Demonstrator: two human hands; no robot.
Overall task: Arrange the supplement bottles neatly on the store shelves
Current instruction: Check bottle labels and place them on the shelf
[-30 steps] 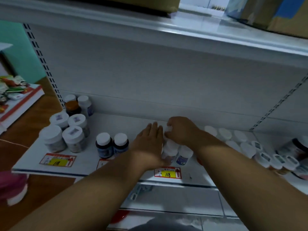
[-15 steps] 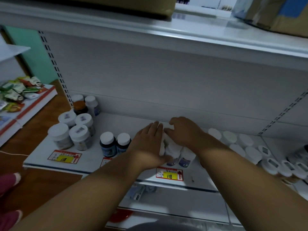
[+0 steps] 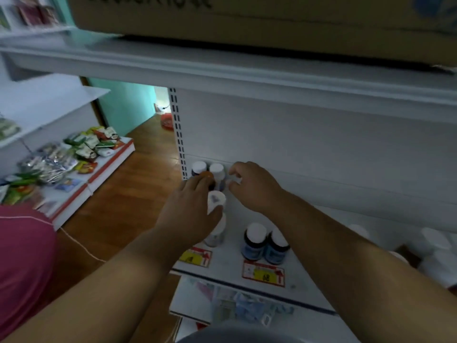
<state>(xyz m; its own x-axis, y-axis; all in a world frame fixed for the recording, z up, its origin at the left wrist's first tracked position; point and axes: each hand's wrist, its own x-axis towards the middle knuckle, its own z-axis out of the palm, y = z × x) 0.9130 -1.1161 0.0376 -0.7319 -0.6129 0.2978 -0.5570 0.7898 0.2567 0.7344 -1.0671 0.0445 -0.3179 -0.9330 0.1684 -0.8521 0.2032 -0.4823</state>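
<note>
Both hands work the shelf's (image 3: 230, 266) far-left corner: left hand (image 3: 191, 209) lies over the white-capped bottles (image 3: 215, 200), grip hidden so can't tell; right hand (image 3: 252, 185) pinches a small white bottle (image 3: 235, 180) beside the back-row bottles (image 3: 207, 169). Looks like a placing step. Next, set it upright flush with that row without toppling neighbours.

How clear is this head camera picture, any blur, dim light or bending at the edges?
Head view: dim, bluish light; motion blur smears the snack packets at left and the white caps at right; the two dark bottles near the middle read sharper; both hands' edges are soft; the wide lens bows the upper shelf edge.
</note>
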